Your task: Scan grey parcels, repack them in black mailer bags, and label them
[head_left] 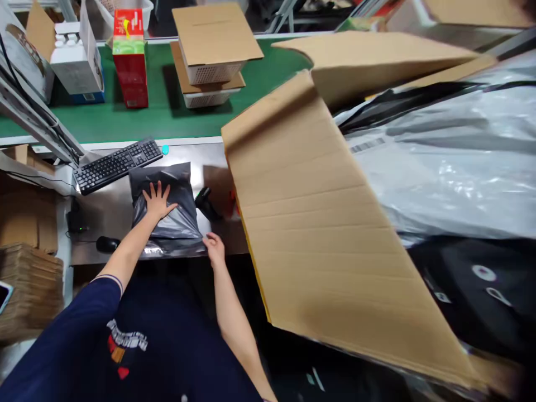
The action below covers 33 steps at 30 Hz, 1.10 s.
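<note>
A dark grey plastic mailer bag [173, 184] lies on the steel worktop [104, 209] in front of me. My left hand [158, 200] rests flat on top of the bag with its fingers spread. My right hand [215, 247] sits at the bag's near right corner, fingers curled at its shiny edge, seemingly pinching it. A black handheld scanner [206, 202] lies just right of the bag.
A black keyboard [117, 164] and a mouse [107, 244] lie to the left. A green conveyor [159, 106] behind carries a red carton [130, 61], a white box [75, 67] and stacked baskets [211, 70]. A large cardboard sheet [326, 223] leans over grey bags [452, 162] on the right.
</note>
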Tool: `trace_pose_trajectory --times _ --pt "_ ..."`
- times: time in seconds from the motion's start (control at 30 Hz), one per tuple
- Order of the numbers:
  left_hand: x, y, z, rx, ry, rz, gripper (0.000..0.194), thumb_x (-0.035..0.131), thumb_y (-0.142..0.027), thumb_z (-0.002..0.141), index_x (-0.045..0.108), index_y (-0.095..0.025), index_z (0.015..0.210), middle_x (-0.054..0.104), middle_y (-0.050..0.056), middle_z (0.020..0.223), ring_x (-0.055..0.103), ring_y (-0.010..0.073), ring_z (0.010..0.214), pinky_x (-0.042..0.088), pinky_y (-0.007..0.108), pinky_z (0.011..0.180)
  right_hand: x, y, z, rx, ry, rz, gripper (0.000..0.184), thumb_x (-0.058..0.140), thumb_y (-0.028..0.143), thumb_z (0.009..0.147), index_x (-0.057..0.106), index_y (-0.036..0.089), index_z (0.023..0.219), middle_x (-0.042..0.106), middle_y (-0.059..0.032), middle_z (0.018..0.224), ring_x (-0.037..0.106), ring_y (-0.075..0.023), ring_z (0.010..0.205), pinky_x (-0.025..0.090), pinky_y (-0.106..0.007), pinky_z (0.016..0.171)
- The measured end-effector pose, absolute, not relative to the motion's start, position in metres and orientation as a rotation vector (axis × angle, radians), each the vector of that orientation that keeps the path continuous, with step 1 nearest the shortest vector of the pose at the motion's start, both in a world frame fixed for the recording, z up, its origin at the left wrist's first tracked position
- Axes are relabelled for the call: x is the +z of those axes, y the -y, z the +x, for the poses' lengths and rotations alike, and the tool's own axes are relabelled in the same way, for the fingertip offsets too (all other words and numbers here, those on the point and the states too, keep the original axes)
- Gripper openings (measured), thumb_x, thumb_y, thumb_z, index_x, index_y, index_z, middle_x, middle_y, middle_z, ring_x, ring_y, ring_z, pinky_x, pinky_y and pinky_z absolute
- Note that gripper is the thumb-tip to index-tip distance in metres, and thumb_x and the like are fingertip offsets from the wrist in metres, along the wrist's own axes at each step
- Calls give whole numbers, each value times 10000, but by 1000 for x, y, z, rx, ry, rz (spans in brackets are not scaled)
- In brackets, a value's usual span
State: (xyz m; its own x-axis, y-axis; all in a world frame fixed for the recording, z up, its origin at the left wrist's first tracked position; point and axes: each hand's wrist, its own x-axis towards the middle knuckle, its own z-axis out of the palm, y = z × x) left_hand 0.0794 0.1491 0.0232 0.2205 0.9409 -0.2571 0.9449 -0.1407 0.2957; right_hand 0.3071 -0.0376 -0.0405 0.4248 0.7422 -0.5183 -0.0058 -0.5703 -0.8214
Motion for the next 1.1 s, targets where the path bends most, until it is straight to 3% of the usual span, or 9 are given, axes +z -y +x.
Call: trace_pose_trajectory --times 0.1,0.17,0.23,0.33,0.43,0.57,0.73,0.93,1.1 --pt "41 -154 80 5 -1729 2121 852 619 -525 982 340 -173 1705 120 225 1838 11 539 1685 5 882 1253 -28 40 330 1086 711 -1987 415 706 334 740 689 170 1121 715 -53 813 668 -262 876 554 -477 973" --pt "49 -133 62 152 -1728 2131 683 564 -379 1010 459 -147 1643 273 220 1807 130 458 1695 58 789 1325 -18 50 329 927 898 -2040 421 673 305 795 708 174 1193 754 -160 1140 653 -317 1121 491 -532 1108" --pt "50 -90 34 380 -1769 2025 592 499 -277 1016 529 -128 1588 404 216 1750 292 376 1662 185 640 1376 -11 62 312 768 1229 -1997 382 611 295 889 730 192 1236 718 -184 1330 614 -334 1258 457 -540 1162" --pt "36 -6 -9 672 -1917 1472 564 569 -300 985 573 -143 1527 572 219 1608 510 336 1527 365 547 1331 -7 70 259 800 1709 -1695 319 514 273 1001 779 218 1170 779 -148 1184 674 -299 1151 522 -482 1079" --pt "16 59 -32 720 -1904 860 493 749 -377 887 676 -154 1321 784 173 1209 750 312 1169 574 561 1140 -9 64 196 1003 1940 -1417 301 515 257 1038 796 237 1141 796 -114 1067 702 -257 1041 571 -408 979" --pt "0 83 -40 676 -1777 647 390 881 -464 767 705 -146 909 754 54 722 756 206 679 687 410 755 -16 49 139 1148 2087 -1278 242 605 213 1008 809 223 1136 789 -109 1098 698 -232 1034 579 -364 955" --pt "-2 77 -49 725 -1646 625 322 916 -421 700 724 -168 757 729 17 638 712 162 614 670 329 681 -22 43 115 1199 2075 -1274 199 672 196 970 825 223 1096 779 -106 1099 682 -232 1017 561 -361 947" --pt "-4 74 -59 706 -1582 644 246 895 -366 706 763 -172 777 750 16 653 721 169 629 679 347 709 -25 43 99 1235 1765 -1411 56 773 204 878 783 234 831 759 -43 903 681 -192 903 547 -294 884" --pt "-1 74 -69 688 -1589 639 308 905 -378 717 725 -141 797 765 53 694 720 154 616 669 329 690 -15 77 180 924 949 -1862 281 558 348 1040 732 164 918 716 -28 815 633 -153 743 556 -312 805"
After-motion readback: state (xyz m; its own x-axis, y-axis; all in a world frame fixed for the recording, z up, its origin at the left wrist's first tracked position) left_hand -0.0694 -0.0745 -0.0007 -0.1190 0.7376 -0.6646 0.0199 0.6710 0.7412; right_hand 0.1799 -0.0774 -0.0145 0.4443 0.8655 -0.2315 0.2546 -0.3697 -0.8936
